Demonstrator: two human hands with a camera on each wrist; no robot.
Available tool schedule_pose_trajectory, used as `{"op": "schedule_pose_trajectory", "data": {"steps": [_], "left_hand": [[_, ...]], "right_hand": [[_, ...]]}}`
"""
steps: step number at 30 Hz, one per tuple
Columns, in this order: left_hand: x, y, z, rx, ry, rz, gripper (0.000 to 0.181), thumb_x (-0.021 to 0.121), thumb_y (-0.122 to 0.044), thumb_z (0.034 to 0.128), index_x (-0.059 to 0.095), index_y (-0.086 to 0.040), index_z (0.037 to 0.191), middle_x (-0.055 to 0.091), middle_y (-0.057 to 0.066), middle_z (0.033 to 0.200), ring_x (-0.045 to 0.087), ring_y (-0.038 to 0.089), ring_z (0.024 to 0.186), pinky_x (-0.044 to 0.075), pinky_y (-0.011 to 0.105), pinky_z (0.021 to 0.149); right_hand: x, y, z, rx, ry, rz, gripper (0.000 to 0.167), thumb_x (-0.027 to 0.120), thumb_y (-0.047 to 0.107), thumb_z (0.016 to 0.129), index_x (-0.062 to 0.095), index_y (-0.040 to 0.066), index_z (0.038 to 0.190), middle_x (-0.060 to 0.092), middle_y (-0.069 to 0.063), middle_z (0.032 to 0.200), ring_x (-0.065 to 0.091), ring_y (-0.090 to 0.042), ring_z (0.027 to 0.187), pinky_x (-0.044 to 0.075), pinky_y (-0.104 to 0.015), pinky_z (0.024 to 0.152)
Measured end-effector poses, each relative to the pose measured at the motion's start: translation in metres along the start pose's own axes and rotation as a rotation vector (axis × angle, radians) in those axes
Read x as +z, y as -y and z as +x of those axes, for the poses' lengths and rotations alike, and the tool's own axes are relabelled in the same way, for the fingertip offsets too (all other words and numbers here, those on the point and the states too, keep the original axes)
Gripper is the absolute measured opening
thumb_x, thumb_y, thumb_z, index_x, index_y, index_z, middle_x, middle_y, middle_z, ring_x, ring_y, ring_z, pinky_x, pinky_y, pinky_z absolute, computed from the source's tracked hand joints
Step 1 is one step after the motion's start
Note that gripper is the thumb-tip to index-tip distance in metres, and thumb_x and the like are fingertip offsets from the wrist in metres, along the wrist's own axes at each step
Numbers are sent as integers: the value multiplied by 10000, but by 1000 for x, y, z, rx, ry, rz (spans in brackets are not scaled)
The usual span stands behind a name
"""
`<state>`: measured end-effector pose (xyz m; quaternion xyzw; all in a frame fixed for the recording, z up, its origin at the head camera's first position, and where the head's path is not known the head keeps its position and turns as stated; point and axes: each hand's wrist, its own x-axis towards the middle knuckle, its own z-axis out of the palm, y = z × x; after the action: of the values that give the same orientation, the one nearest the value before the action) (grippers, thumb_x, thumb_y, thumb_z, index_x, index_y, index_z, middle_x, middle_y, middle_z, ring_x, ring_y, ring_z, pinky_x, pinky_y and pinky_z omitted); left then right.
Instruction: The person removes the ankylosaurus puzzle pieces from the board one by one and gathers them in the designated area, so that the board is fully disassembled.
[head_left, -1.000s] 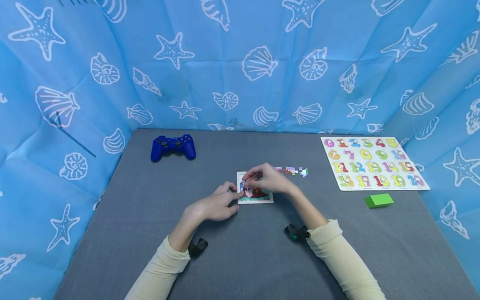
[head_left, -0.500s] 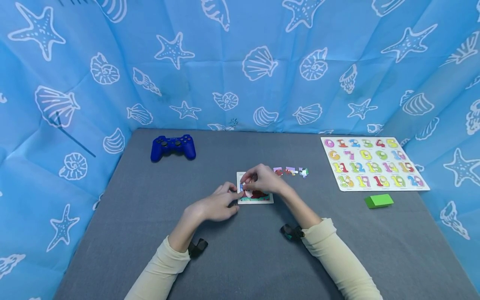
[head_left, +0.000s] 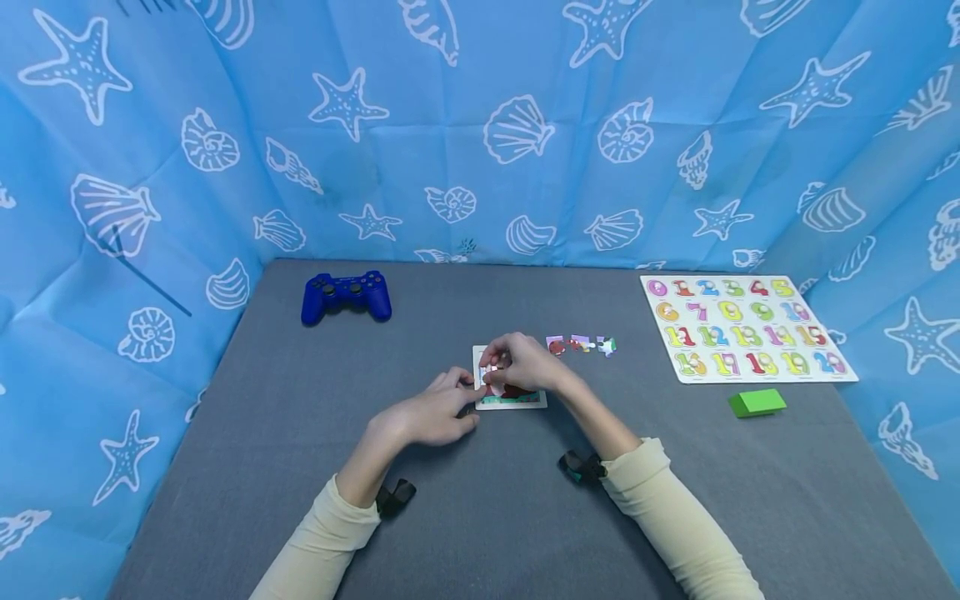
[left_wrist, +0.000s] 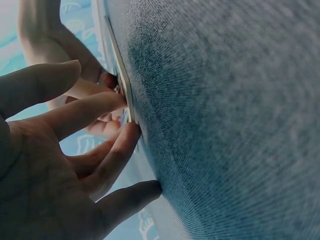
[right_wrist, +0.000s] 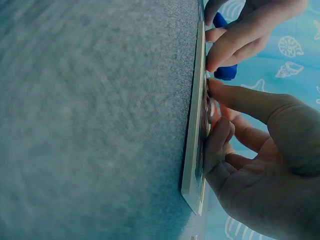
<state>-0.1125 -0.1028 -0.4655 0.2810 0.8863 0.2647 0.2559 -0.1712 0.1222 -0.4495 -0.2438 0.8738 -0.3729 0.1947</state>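
Seating on puzzle board (head_left: 525, 406): likely step; line up tabs before pressing, push straight down.
Left hand (head_left: 429, 414): fingers spread, fairly straight, touching board's left side; best used as steady stop.
Right hand (head_left: 525, 362): thumb and fingers bunched low over board; cannot tell whether a piece is pinched.
Board position: mid-worktop (head_left: 480, 517), between hands.
Versus 1.0 s ago: right hand shifted leftward; three loose pieces (head_left: 581, 342) fully uncovered; left hand unchanged.

Three tabletop pieces (head_left: 578, 342); one puzzle (head_left: 512, 406), controller (head_left: 347, 293), block (head_left: 761, 402), number board (head_left: 715, 317).
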Motion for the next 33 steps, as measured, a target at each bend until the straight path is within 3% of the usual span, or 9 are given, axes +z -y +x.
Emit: {"op": "schedule_pose_trajectory", "data": {"steps": [3, 7, 11, 17, 25, 32, 33], "left_hand": [[-5, -9, -5, -11, 8, -14, 571, 587, -272, 1098, 486, -117, 1638, 392, 175, 1638, 403, 337, 1467, 431, 575, 1192], [-4, -8, -5, -16, 6, -12, 583, 596, -287, 1097, 474, -134, 1646, 379, 166, 1652, 386, 335, 1484, 418, 582, 1201], [6, 4, 4, -16, -8, 20, 590, 585, -344, 1103, 456, -192, 1659, 368, 137, 1662, 375, 316, 1495, 421, 577, 1203], [10, 9, 7, -3, -28, 23, 587, 590, -331, 1091, 473, -184, 1647, 387, 135, 1637, 387, 308, 1471, 417, 569, 1205], [-15, -32, -17, -27, -11, -28, 546, 583, -203, 1098, 500, -37, 1611, 406, 212, 1610, 396, 369, 1445, 395, 587, 1207], [1, -9, -3, -12, -42, -11, 552, 580, -258, 1096, 507, -105, 1621, 416, 157, 1598, 411, 317, 1413, 430, 551, 1174], [-2, -13, -5, -22, -34, -14, 552, 583, -248, 1097, 503, -96, 1621, 415, 162, 1604, 411, 323, 1419, 423, 553, 1184]], "right_hand": [[0, 0, -2, -21, 0, 17, 132, 796, 54, 946, 758, 49, 1072, 737, -76, 979, 624, -112, 828, 501, -246, 742], [-1, -2, -4, -59, 0, 52, 100, 769, 38, 965, 744, 37, 1061, 732, -85, 958, 627, -111, 826, 506, -233, 739], [-1, -3, -6, -90, -8, 81, 81, 751, 31, 978, 748, 18, 1058, 721, -96, 918, 613, -115, 800, 501, -229, 722], [-1, -5, -7, -107, -14, 91, 66, 751, 37, 991, 757, 29, 1057, 733, -99, 931, 631, -116, 830, 515, -238, 756], [-3, -5, -10, -124, -17, 115, 70, 724, 26, 1008, 764, 20, 1065, 756, -128, 971, 656, -118, 852, 538, -253, 782], [-6, -5, -14, -119, -15, 193, 100, 681, 11, 1032, 747, -20, 1100, 737, -181, 1021, 674, -179, 887, 574, -257, 806], [-7, -5, -15, -115, -15, 204, 104, 678, 13, 1036, 746, -21, 1106, 732, -184, 1025, 678, -188, 880, 576, -264, 797]]}}
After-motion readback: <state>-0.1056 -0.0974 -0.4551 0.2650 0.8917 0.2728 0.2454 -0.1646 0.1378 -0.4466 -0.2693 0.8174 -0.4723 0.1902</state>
